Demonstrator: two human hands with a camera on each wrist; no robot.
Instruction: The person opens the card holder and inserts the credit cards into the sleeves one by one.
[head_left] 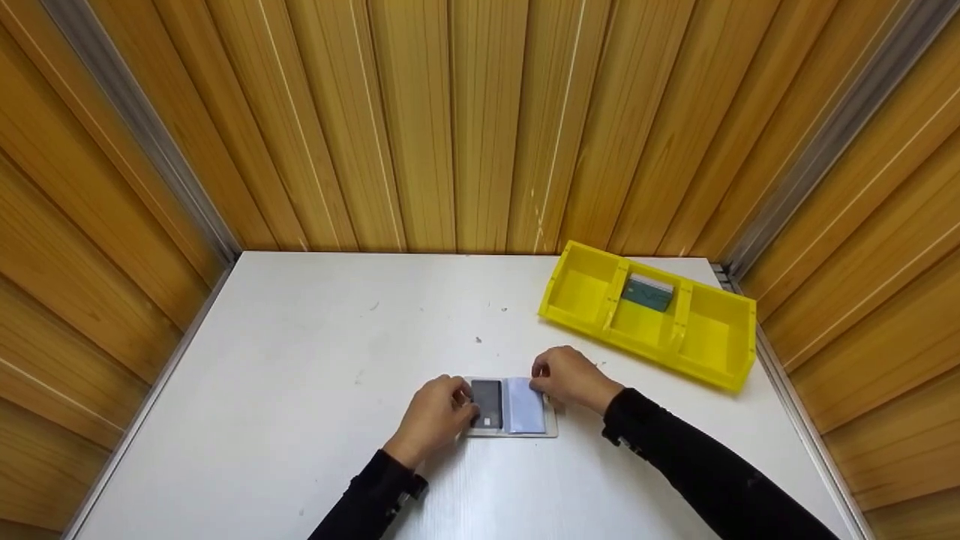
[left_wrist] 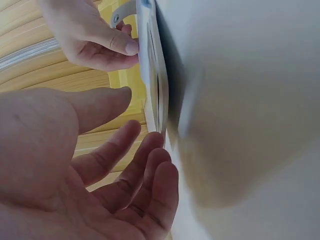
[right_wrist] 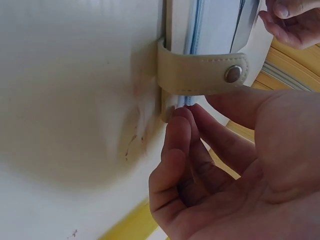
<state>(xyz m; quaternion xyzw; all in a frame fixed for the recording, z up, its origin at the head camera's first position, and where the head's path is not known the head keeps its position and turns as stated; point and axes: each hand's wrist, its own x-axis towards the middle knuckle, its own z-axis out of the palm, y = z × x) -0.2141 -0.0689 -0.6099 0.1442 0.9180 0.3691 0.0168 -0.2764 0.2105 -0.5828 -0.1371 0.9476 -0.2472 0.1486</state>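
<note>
Head view: the card holder (head_left: 505,405) lay open on the counter (head_left: 300,360), its sleeves (head_left: 526,409) pinched by the right hand (head_left: 573,377), probably to control them; the left hand (head_left: 436,412), relaxed, flanked the opposite edge.

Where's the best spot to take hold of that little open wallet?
Probably pinch the wallet by its outer edges, coming from left and right: it lies spread open and thin, with slim sides that suit a pinch. The strap, curving up unfastened, looks a poorer handle.
</note>
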